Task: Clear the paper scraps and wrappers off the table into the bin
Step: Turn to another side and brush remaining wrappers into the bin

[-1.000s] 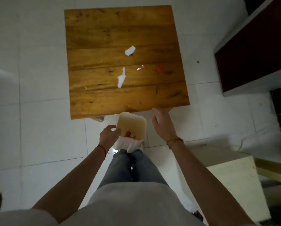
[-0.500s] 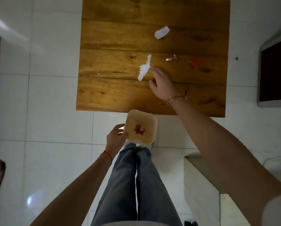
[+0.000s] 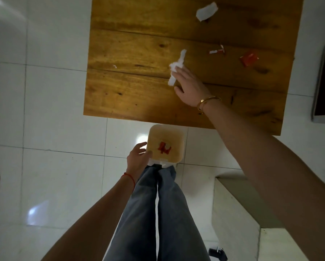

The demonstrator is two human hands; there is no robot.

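right hand [image 3: 189,85] fingers rest on long crumpled white paper strip [image 3: 176,67] at centre of square wooden plank table [image 3: 131,91], pinch or flat cannot tell, w/ left hand [image 3: 138,160] gripping rim of small beige square plastic bin [image 3: 165,146] below table's near edge.

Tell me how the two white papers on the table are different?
The long white scrap is thin, twisted and stretched out; the short white scrap is wider and flatter. The right hand touches the long white scrap; nothing touches the short white scrap. The long one lies nearer the bin; the short one lies farther back. Both are white paper on the wooden table.
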